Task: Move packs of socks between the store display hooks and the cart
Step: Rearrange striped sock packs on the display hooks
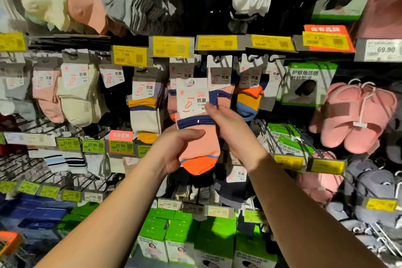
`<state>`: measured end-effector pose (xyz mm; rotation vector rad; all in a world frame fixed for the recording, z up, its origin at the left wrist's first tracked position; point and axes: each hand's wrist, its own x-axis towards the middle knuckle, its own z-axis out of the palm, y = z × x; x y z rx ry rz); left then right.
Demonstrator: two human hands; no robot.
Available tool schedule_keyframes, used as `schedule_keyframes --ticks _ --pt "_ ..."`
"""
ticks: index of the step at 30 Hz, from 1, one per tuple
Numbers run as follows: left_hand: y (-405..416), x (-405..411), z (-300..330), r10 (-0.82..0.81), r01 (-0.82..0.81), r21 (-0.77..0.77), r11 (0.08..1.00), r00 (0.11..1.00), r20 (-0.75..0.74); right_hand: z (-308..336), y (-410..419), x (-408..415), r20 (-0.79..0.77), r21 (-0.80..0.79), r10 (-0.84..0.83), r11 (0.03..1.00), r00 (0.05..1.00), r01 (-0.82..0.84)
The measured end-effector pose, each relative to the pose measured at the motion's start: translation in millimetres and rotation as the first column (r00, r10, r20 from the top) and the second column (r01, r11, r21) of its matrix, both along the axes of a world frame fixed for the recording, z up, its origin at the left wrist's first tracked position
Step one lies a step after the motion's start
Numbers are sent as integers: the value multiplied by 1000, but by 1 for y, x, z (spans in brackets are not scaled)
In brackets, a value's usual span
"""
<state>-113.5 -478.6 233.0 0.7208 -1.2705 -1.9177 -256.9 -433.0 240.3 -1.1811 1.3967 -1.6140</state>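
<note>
I'm facing the sock display wall (91, 93), holding a pink-and-orange sock pack (196, 137) in front of its hooks. My left hand (174, 150) has its grip clamped on the sock body; my right hand (230, 128) pinches beside the card. The card's hanger hole (188, 82) could miss its hook, and the pack drop.

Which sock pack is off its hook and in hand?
The pink-and-orange pack with the navy band, held by both hands; the others hang from hooks.
</note>
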Motion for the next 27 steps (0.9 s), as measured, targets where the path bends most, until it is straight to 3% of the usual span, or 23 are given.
schedule_keyframes --ticks 4,9,21,27 --pt "0 -9 2 -17 20 -64 998 999 51 5 0 -10 -104 -64 -63 996 993 56" --pt "-3 -16 1 -26 43 -128 991 992 127 15 -5 -25 -11 -123 -166 979 986 163" --pt "-15 -30 5 33 -10 -161 987 989 143 35 -29 -46 -19 -94 -274 958 961 271" --pt "-25 -38 -4 92 -67 -129 989 977 193 33 -56 -57 -207 -7 -385 920 900 392"
